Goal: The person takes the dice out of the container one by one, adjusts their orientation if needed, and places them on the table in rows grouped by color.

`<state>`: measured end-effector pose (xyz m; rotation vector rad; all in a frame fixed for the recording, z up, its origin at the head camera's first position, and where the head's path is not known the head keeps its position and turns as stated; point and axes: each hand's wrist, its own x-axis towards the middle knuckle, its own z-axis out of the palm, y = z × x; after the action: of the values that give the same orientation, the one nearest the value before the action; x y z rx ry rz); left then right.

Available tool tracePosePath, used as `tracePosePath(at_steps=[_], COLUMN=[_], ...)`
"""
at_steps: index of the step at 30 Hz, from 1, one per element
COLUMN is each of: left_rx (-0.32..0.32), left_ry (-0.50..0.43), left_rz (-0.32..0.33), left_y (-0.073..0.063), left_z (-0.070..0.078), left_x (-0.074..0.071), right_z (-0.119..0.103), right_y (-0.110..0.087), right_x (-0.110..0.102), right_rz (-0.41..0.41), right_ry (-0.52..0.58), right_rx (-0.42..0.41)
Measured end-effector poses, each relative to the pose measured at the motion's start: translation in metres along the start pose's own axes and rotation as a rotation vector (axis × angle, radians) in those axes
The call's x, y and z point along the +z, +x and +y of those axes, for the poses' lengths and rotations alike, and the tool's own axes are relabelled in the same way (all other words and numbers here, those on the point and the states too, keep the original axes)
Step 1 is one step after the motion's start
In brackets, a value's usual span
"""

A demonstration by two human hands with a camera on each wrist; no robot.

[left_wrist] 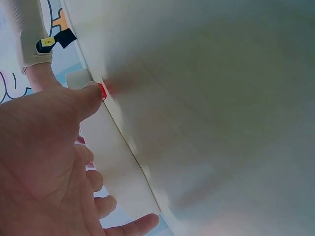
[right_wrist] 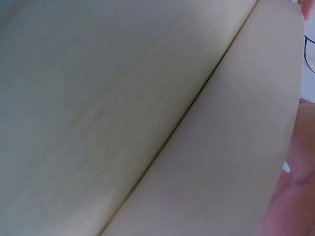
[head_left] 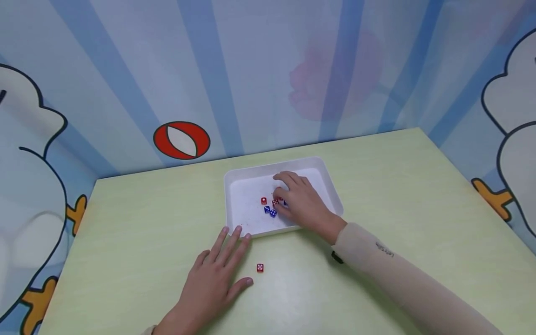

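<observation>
In the head view a white tray (head_left: 243, 218) holds several small red and blue dice. My right hand (head_left: 303, 200) reaches over its near side, pinching a red die (head_left: 275, 203) between thumb and index finger low in the tray. Close by lie another red die (head_left: 264, 201) and two blue dice, one left (head_left: 267, 210) and one right (head_left: 273, 213); more dice are partly hidden under that hand. My left hand (head_left: 213, 274) has its fingers spread, the tips at the tray's near left edge. To the right of its thumb a red die (head_left: 260, 268) lies on the table.
The tray stands on a pale green table (head_left: 398, 186), towards its back edge. Behind rises a blue striped wall (head_left: 259, 70) with cartoon prints. In the right wrist view the tray's outer wall (right_wrist: 211, 147) takes up much of the frame.
</observation>
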<state>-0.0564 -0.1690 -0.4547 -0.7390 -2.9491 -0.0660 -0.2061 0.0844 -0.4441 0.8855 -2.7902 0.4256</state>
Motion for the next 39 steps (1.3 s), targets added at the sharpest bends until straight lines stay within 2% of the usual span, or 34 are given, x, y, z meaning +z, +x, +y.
tracePosePath(at_steps=[5,15,25,39], left_rx=[-0.002,-0.031,-0.026,-0.014], left_ry=[0.011,-0.022,0.013,0.014], left_rz=[0.002,-0.07,-0.069,-0.035], left_y=[0.0,0.0,0.002,0.001], left_z=[0.001,0.003,0.002,0.0], left_x=[0.0,0.001,0.0,0.001], right_z=[-0.001,-0.002,-0.009,-0.036], right_y=[-0.002,-0.014,-0.034,-0.067], right_x=[-0.001,-0.004,-0.005,-0.008], right_rz=[0.019,0.075,0.287,0.253], right_ry=[0.017,0.077,0.092,0.113], right_rx=[0.006,0.032,-0.093,-0.149])
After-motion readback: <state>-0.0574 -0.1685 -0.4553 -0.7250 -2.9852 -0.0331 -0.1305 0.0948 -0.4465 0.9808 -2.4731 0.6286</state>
